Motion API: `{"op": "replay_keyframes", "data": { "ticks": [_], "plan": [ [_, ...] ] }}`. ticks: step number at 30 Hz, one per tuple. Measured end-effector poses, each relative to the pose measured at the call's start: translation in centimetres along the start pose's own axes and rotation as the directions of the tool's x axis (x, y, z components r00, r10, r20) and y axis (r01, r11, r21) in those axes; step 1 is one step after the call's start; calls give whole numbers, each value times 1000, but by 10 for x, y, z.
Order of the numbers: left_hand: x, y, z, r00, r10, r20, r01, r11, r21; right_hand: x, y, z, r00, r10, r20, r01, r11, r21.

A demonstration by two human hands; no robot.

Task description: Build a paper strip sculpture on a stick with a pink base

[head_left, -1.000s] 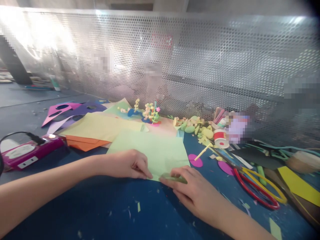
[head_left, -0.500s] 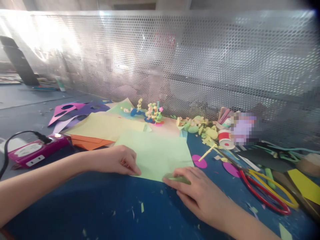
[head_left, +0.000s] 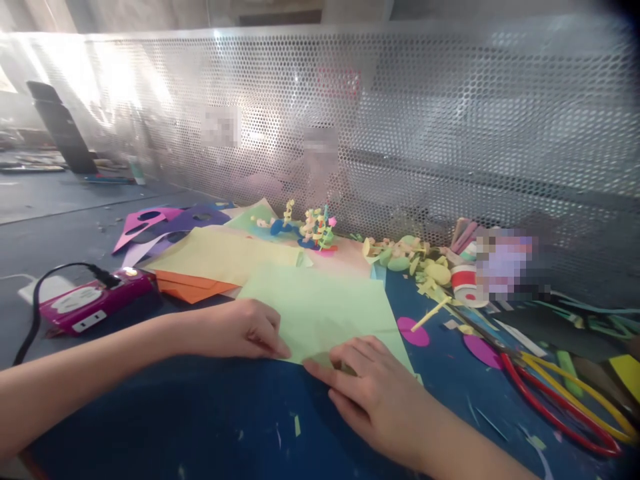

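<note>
Now both hands rest on the light green paper sheet, which lies flat on the blue desk. The left hand presses the sheet's near edge with fingers curled, gripping nothing. The right hand lies flat on the near corner. At three o'clock lie red-handled scissors.

The sheet of paper under both hands is pale green; it lies on a dark blue table flecked with pale scraps. Beyond it lie a pale yellow sheet and an orange sheet. The glue gun is magenta with a black cord, the scissors have red and yellow handles, and the paper discs are magenta
</note>
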State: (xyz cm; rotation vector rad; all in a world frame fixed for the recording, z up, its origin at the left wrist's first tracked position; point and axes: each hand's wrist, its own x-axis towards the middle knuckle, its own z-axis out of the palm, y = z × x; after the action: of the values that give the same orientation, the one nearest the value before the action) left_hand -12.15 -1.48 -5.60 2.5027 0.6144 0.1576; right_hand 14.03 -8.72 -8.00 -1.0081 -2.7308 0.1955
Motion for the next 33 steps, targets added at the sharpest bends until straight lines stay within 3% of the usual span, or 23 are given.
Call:
{"op": "replay_keyframes", "data": {
  "ticks": [5, 11, 17, 20, 26, 33],
  "plan": [
    [-12, -10, -4, 997, -78, -11, 76, 990, -121, -1, 3, 0, 1000, -6, 12, 6, 1000, 14],
    [-20, -8, -6, 950, -306, -62, 292, 941, -170, 0, 3, 1, 999, -12, -40, 13, 1000, 16],
    [-19, 1, -6, 942, -328, -76, 310, 933, -180, -1, 1, 2, 996, -40, -83, 40, 999, -7],
    [-18, 6, -4, 944, -322, -77, 303, 934, -189, -2, 1, 5, 993, 24, -111, -17, 998, 66],
    [-14, 12, 1, 957, -289, -37, 282, 950, -136, 3, 4, 7, 949, 290, -127, -235, 914, 330],
    [-12, 11, 2, 944, -331, -16, 321, 925, -204, 13, 3, 7, 917, 379, -123, -321, 886, 335]
  ]
}}
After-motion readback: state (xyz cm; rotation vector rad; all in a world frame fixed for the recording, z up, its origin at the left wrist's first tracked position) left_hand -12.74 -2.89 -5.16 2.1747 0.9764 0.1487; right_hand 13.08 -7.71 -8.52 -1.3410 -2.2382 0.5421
